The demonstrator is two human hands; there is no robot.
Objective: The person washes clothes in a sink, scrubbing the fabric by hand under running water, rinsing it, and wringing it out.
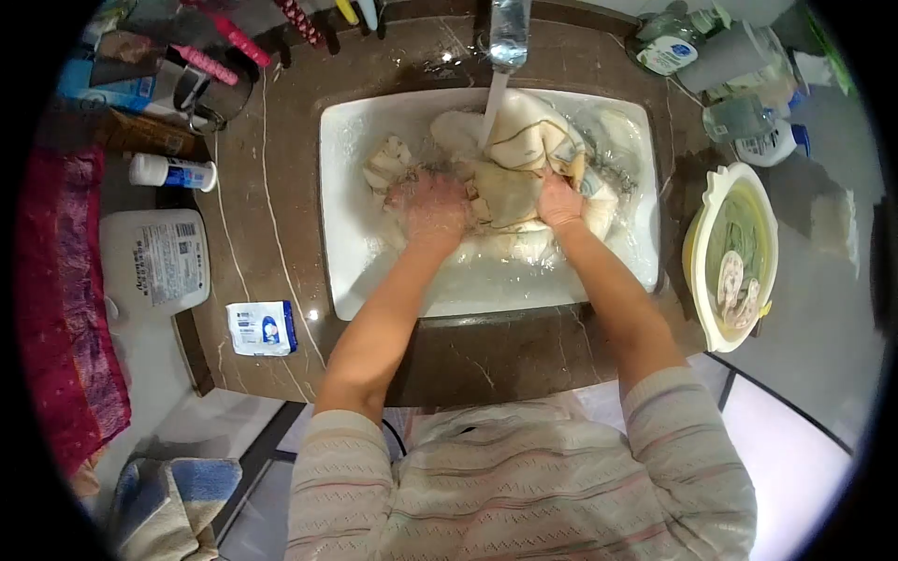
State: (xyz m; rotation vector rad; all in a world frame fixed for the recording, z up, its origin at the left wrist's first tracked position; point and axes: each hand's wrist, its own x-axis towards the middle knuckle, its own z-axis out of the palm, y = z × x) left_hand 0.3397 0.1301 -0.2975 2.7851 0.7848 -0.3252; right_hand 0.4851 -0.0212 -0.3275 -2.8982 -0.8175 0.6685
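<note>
A cream cloth [524,131] with dark trim lies bunched and wet in the white sink [336,187], which holds water. From the faucet [510,37] a stream runs down onto the cloth. My left hand [432,204] is in the water at the cloth's left part, its fingers blurred by splashes. On the right, my right hand [561,200] is closed on a fold of the cloth, its fingertips partly hidden by it.
Left of the sink are a white-capped bottle [173,172], a large white jug [157,262] and a white-blue packet [261,328]. To the right stand a basin [700,252] holding water and slippers, and several bottles [667,53].
</note>
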